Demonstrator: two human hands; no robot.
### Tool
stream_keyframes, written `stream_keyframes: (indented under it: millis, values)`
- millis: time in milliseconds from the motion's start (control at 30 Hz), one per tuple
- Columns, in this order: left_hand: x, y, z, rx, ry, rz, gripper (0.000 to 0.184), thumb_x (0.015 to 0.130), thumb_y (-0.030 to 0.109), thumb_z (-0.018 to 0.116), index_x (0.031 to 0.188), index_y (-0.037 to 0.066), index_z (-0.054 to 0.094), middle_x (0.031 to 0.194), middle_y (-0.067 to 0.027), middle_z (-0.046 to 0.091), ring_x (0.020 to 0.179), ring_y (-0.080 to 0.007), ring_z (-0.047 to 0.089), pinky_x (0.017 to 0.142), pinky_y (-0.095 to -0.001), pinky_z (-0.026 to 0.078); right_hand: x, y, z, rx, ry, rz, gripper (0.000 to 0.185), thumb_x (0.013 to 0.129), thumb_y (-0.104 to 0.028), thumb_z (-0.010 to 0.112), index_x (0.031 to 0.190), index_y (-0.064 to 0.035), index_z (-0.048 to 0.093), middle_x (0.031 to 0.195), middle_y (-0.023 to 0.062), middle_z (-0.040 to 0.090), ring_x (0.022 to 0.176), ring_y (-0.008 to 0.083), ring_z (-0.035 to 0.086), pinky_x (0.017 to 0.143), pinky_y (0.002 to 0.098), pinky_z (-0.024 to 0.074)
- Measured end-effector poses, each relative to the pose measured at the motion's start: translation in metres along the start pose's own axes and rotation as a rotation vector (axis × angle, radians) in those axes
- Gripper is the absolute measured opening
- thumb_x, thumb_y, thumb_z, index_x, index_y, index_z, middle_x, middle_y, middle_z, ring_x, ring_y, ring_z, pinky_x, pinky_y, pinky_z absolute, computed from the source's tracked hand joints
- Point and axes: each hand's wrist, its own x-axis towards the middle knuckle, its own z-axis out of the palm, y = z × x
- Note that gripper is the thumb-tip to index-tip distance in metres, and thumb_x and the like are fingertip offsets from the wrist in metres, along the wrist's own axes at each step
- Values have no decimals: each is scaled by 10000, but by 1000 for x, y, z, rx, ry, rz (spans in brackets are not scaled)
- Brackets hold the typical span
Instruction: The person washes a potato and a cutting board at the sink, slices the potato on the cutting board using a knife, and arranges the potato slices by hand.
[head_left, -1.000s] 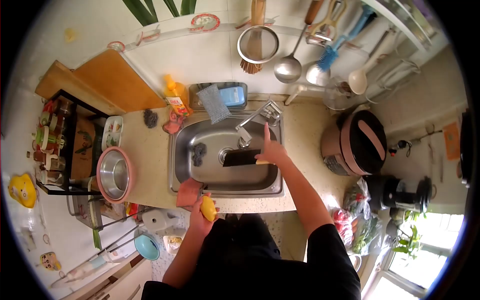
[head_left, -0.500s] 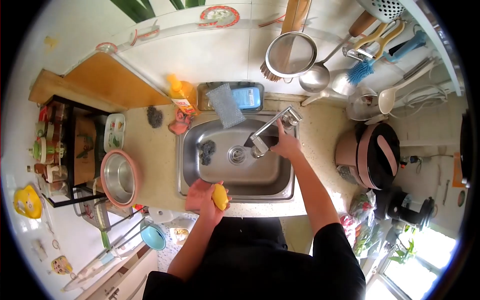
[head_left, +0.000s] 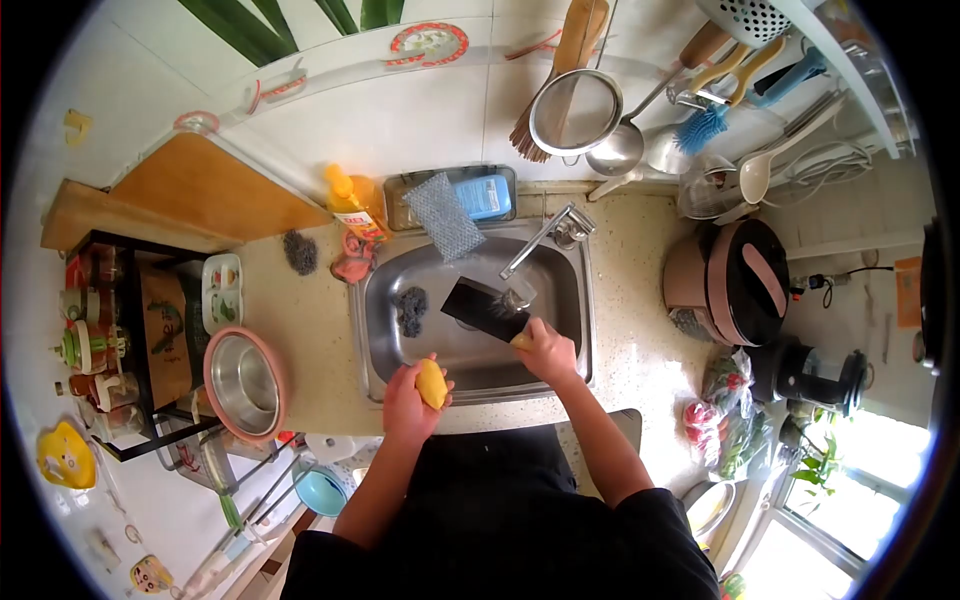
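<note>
My right hand (head_left: 547, 352) is closed around the handle of a cleaver (head_left: 484, 309), holding its dark, broad blade over the sink (head_left: 480, 375). Water from the faucet (head_left: 547, 240) splashes at the blade's right end. My left hand (head_left: 408, 402) grips a yellow, rounded piece that looks like a peeled potato (head_left: 432, 383), at the sink's front edge. A dark steel-wool scrubber (head_left: 411, 310) lies at the left of the basin. The blade partly hides the drain.
Behind the sink stand an orange soap bottle (head_left: 354, 203) and a tray (head_left: 398, 214) with bubble wrap (head_left: 443, 218) and a blue packet (head_left: 484, 197). A pink-rimmed pot (head_left: 280, 385) is on the left, a rice cooker (head_left: 735, 283) on the right. Utensils hang above.
My right hand has left the faucet and moved down and left, bringing the cleaver's blade out over the basin. Water now splashes at the blade. My left hand still holds the potato.
</note>
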Motion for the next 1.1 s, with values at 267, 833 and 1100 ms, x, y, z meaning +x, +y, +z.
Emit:
stream_keyframes:
  millis: [267,833,1100]
  values:
    - [6,10,-6,-31,-65,-16,363,997,346,518,1271,115,581,1001,-89,643,840,-248,637,659,-361,493,-14,-4,2,235,59,62,387,768,-248,829,968,-78,544,858,117,676,723,316,679,596,418,534]
    - [11,15,-10,-27,-43,-68,335,975,423,543,1218,198,595,986,-39,634,830,-210,630,671,-344,514,-1,-5,41,1880,-252,923,340,1047,-395,517,1134,-68,538,935,109,629,684,196,554,565,306,486]
    - [14,10,-13,-74,-58,-16,332,1016,392,505,1268,186,567,1051,-62,655,898,-225,646,754,-357,531,-17,1,28,2037,-296,861,336,1053,-411,488,1118,-84,533,936,90,625,680,182,546,564,292,474]
